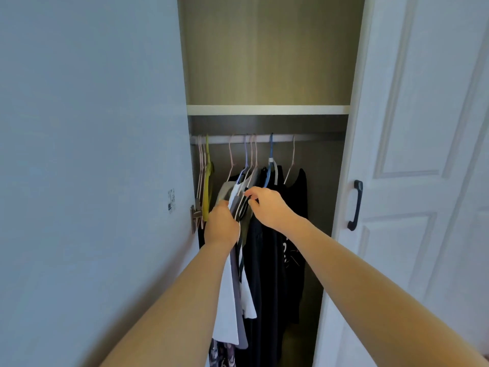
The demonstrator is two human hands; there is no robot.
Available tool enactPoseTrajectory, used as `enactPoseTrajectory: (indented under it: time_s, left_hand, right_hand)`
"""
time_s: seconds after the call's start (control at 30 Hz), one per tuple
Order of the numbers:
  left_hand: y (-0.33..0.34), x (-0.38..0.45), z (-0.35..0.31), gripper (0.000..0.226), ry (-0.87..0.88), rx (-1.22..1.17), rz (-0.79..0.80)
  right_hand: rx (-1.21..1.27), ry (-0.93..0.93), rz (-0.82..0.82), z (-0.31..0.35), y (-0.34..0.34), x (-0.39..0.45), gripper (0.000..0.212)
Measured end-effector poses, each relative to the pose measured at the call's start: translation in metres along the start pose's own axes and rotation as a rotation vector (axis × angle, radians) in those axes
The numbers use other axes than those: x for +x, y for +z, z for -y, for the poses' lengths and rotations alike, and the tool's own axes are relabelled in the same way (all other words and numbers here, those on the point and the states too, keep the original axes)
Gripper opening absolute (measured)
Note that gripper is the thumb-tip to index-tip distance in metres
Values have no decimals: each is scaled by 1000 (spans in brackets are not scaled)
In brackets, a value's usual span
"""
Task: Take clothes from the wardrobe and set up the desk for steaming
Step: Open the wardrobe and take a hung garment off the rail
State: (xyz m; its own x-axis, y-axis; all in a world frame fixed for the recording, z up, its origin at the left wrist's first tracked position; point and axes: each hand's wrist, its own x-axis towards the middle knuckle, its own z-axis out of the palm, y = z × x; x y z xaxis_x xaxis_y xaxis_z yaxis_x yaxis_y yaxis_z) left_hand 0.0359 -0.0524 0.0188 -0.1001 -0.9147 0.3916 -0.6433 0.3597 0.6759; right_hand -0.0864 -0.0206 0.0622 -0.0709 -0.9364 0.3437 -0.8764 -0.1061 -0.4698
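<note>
Right hand (267, 207): fingertips pinching a garment edge; left hand (221, 225): fingers curled round the pale shirts (227, 300). Both garments hang from hangers (248, 160) on the wardrobe rail (312, 139). Risk: pulling downward could slide a shirt off its hanger.

clothes (267, 247): soft dark cloth, matt, by right hand (267, 207)
white top (227, 308): thin smooth cloth, under left hand (221, 223)
hangers (271, 165): thin, smooth, some look plastic
rail (312, 139): shiny metal, above both hands
wardrobe wall (267, 49): matt wood look
</note>
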Motion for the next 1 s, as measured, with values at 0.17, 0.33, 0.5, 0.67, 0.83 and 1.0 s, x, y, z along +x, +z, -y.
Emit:
enactPoseTrajectory:
  time_s: [0.17, 0.33, 0.5, 0.67, 0.83, 1.0]
  left_hand:
    - [23, 25, 19, 32, 7, 16, -56]
    - [39, 34, 29, 31, -33, 67, -134]
    - [45, 41, 32, 24, -37, 19, -172]
    - [47, 45, 17, 19, -36, -79, -124]
    - [57, 68, -3, 32, -81, -130, -18]
    - [64, 102, -11, 36, -123, -151, 1]
  right_hand:
    - [-239, -104, 67, -12, 28, 41, 41]
    - [-414, -121, 111, -19, 46, 62, 49]
    - [-410, -119, 93, -25, 47, 65, 40]
    - [-320, -67, -50, -36, 32, 59, 27]
    - [-286, -22, -188, -53, 27, 56, 17]
    - [-216, 96, -231, -65, 26, 72, 38]
